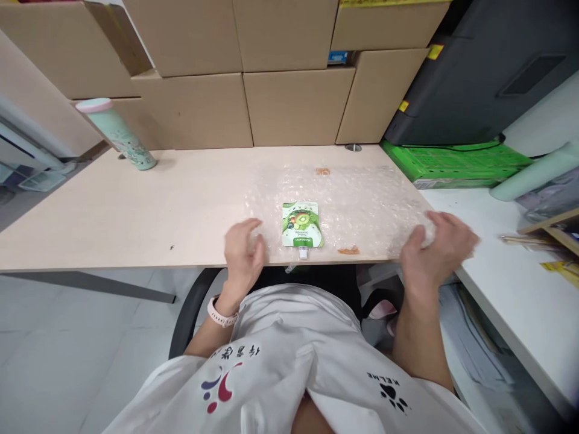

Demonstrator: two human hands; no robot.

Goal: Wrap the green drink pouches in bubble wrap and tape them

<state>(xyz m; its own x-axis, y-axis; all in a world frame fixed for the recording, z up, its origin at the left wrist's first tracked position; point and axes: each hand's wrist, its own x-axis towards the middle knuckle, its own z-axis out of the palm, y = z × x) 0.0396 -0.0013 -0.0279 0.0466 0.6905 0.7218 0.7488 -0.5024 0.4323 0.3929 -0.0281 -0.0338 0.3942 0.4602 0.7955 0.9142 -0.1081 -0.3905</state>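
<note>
A sheet of clear bubble wrap (362,205) lies spread over the table's right part, with small orange marks on it. On top of it, towards the front edge, rests a green and white spouted pouch (301,225) with a kiwi picture and a white cap pointing at me. Beside the wrap's left edge is my left hand (245,252), its thumb and curled fingers apart and nothing visible in them. My right hand (435,248) hovers by the wrap's right end, thumb and fingers spread, slightly blurred. Neither hand touches the pouch.
Cardboard boxes (298,108) are stacked along the back of the table (194,205). A mint tumbler (120,135) with a pink lid stands at the left. To the right are a green crate (456,166), a dark case (479,78) and a white side table (506,265).
</note>
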